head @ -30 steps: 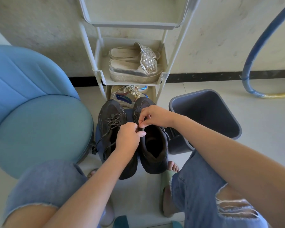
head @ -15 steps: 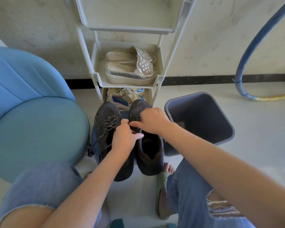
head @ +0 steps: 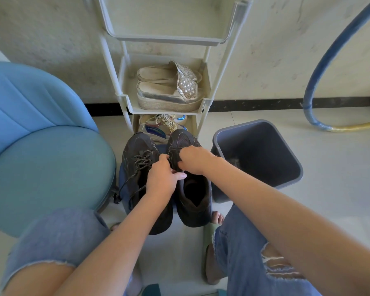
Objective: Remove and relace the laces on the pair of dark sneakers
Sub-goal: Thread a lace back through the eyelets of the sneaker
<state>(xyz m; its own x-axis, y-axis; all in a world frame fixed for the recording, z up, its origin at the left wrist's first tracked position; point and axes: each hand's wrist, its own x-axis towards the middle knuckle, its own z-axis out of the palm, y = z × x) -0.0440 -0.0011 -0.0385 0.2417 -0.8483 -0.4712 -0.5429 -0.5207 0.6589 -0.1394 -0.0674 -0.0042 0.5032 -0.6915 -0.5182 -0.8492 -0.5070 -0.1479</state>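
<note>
Two dark sneakers stand side by side on a blue stool between my knees. The left sneaker (head: 137, 159) is laced with a dark speckled lace (head: 141, 161) whose loose ends trail down its left side. The right sneaker (head: 195, 197) gapes wide, and no lace shows over its opening. My left hand (head: 162, 178) has curled fingers at the inner edge of the right sneaker's eyelets, thumb stretched right. My right hand (head: 192, 160) curls over the forward part of the same sneaker's throat. What the fingers pinch is hidden.
A blue padded chair (head: 40, 159) fills the left. A white shoe rack (head: 164, 103) with silver platform slippers (head: 169, 90) stands behind the sneakers. A grey bin (head: 261, 154) sits close on the right. A blue and yellow hoop (head: 329, 86) leans on the wall.
Both hands have shifted slightly forward along the right sneaker's throat, the right hand nearer the toe. The sneakers stay put.
</note>
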